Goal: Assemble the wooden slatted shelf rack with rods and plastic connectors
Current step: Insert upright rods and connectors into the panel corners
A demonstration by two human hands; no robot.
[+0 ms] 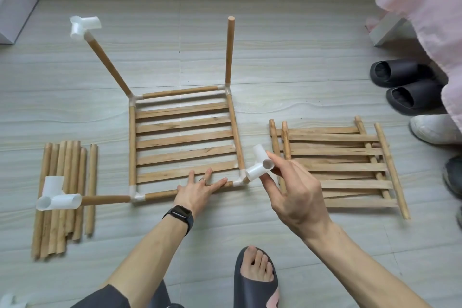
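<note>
A wooden slatted shelf (183,141) lies flat on the floor, framed by rods and white corner connectors. Upright rods rise from its corners: the far left rod (107,66) and the near left rod (105,199) each carry a white connector on top, and the far right rod (230,50) is bare. My left hand (200,189) presses flat with spread fingers on the shelf's near rod. My right hand (292,187) pinches a white three-way connector (260,166) at the near right corner, over the top of that corner's rod.
A bundle of loose rods (63,195) lies left of the shelf. Stacked slatted panels (337,167) lie to the right. Black slippers (405,85), a white shoe (435,129) and a pink cloth (430,7) are at far right. My slippered foot (256,280) is near.
</note>
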